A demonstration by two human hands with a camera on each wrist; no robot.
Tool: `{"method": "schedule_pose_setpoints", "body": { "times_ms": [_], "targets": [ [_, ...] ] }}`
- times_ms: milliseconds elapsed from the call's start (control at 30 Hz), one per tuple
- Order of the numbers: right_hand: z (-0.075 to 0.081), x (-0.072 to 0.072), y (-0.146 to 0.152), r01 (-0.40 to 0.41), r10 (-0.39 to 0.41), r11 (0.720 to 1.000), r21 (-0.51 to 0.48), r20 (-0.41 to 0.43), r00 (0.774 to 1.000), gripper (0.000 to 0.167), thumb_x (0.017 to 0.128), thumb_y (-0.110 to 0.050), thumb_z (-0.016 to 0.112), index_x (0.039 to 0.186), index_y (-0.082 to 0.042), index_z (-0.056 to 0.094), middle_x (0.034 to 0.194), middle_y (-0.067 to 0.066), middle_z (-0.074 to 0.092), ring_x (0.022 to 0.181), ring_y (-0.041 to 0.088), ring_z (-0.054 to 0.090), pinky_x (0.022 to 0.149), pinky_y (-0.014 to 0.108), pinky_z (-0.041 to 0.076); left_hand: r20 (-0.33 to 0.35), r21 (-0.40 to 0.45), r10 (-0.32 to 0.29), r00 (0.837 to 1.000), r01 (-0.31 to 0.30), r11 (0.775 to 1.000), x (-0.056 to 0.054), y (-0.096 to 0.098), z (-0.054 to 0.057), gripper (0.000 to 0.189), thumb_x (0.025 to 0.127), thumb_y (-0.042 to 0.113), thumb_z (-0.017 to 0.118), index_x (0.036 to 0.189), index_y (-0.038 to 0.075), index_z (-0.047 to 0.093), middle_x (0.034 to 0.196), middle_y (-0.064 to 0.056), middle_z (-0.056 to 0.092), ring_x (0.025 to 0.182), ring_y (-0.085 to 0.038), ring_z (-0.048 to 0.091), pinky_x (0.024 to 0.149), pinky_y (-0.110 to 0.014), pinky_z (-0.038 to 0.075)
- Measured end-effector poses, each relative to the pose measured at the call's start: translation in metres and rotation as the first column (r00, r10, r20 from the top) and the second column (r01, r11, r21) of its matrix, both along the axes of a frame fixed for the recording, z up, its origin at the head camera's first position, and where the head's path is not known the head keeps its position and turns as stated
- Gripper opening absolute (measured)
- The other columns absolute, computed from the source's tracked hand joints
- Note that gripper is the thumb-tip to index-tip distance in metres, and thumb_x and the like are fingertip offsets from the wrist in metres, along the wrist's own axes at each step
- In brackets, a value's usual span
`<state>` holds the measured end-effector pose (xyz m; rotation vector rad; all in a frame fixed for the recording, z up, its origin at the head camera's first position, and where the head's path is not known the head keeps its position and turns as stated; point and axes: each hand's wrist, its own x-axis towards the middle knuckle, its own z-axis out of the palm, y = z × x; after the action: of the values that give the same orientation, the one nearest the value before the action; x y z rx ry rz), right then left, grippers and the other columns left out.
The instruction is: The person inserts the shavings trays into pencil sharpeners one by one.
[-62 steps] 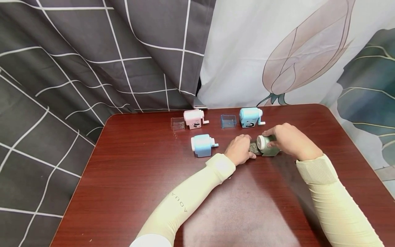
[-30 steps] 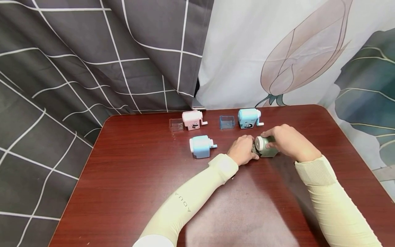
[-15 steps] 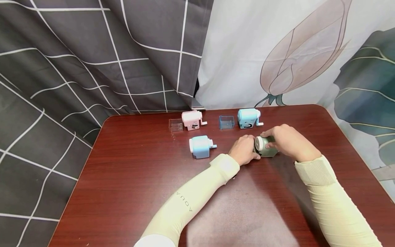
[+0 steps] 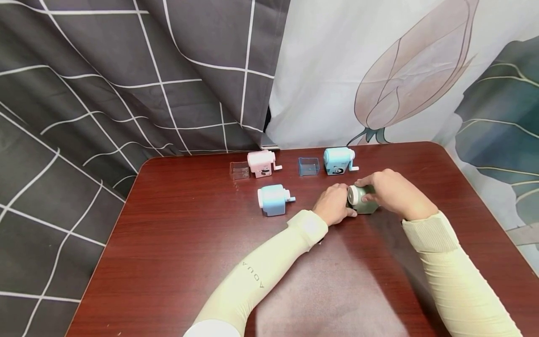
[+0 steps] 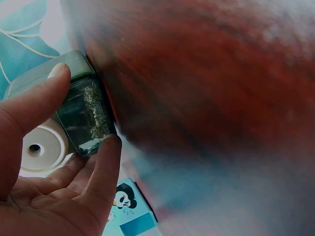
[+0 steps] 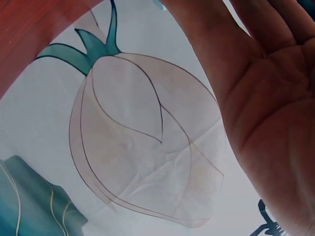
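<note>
A green crank pencil sharpener (image 4: 367, 204) with a white round front stands on the table's right half. My right hand (image 4: 393, 193) grips its body from above and the right. At its left end, my left hand (image 4: 331, 204) holds the clear shavings drawer (image 5: 78, 110), seated against the body with shavings inside. In the left wrist view the thumb (image 5: 58, 73) lies along one side and a forefinger touches the drawer's far edge. The right wrist view shows only part of the right hand (image 6: 275, 103) against the curtain; the sharpener is out of that view.
A blue sharpener (image 4: 273, 201) stands left of my left hand. Behind are a pink sharpener (image 4: 261, 164) beside a clear drawer (image 4: 239, 171), and a light blue sharpener (image 4: 336, 161) beside a blue clear drawer (image 4: 309, 167). Curtains (image 4: 320, 84) hang behind the table (image 4: 181, 243).
My left hand has moved right, pushing the shavings drawer into the green sharpener; the gap of visible shavings between hand and body has closed. My right hand stays on the sharpener.
</note>
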<state>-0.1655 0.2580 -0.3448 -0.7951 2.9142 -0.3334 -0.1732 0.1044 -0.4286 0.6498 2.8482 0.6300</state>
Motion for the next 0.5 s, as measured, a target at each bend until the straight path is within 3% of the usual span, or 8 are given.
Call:
{"method": "schedule_pose_setpoints", "body": {
  "times_ms": [500],
  "targets": [
    [0.0005,0.0009,-0.0007,0.011,-0.011,1.0,0.001,-0.001,1.0,0.033,0.076,-0.001,0.084,0.108,0.002,0.076,0.098,0.017,0.074,0.081,0.029,0.068,0.072,0.046,0.055,0.0,0.003,0.004,1.0,-0.004,1.0,-0.001,0.0022,-0.001,0.061,0.082,0.042,0.083,0.128,0.01,0.061,0.111,0.002,0.064,0.101,-0.01,0.062,0.083,-0.017,0.049]
  ]
}}
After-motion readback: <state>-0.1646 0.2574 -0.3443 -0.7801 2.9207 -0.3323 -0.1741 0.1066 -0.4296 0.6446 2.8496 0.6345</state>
